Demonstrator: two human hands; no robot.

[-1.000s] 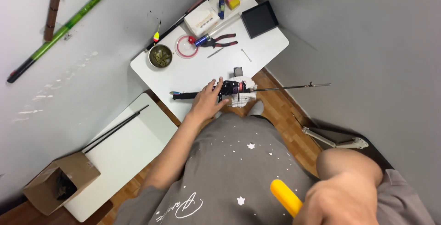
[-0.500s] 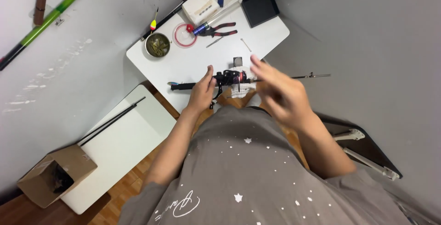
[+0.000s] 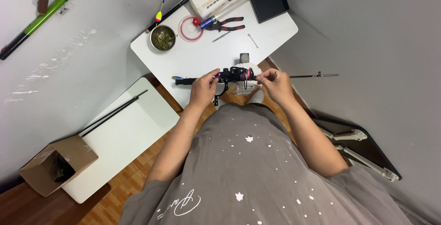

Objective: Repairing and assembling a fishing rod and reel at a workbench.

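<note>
Gripping the fishing rod [image 3: 257, 75] by its handle just behind the reel [image 3: 235, 74], my left hand [image 3: 203, 88] is wrapped closed; my right hand [image 3: 274, 83] pinches something fine just ahead of the reel, too small to tell. I judge the rod light and stiff, its thin tip fragile. It lies across the near edge of the white table [image 3: 202, 59].

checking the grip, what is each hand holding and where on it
The left hand grips the fishing rod at its handle beside the reel; the right hand pinches at the reel's front end.
</note>
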